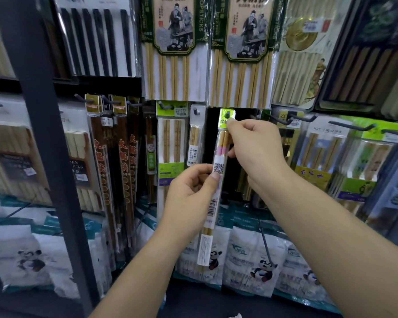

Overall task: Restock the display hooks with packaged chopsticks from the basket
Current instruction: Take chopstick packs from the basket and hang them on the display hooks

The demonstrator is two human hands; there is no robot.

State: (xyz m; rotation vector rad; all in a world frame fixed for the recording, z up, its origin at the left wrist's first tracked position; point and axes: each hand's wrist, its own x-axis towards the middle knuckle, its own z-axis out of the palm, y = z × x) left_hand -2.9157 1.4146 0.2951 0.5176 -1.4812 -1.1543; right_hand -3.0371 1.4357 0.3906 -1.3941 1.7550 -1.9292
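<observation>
Item under handling: one narrow chopstick pack [219, 167], held upright with a slight lean in front of the lower row of the display, between a slim hanging pack [195, 143] on its left and a dark gap in the stock on its right. Its green header card [223, 115] is raised to hook height, evidently so the hang hole can be fed onto the hook [227, 115]. A dark spot shows in the hole, but the view is too coarse to confirm whether the hook tip is through it or only behind it. The right hand [255, 148] is reached forward with the wrist bent, pinching the header just under the hole to steer it. The left hand [189, 193] sits lower, fingers curled, thumb pressed on the pack's white label, pinching mid-length; this grip appears meant to stop the long pack swinging while the top is aligned. Both forearms angle up from below. Judged status: hanging in progress, not yet released.
</observation>
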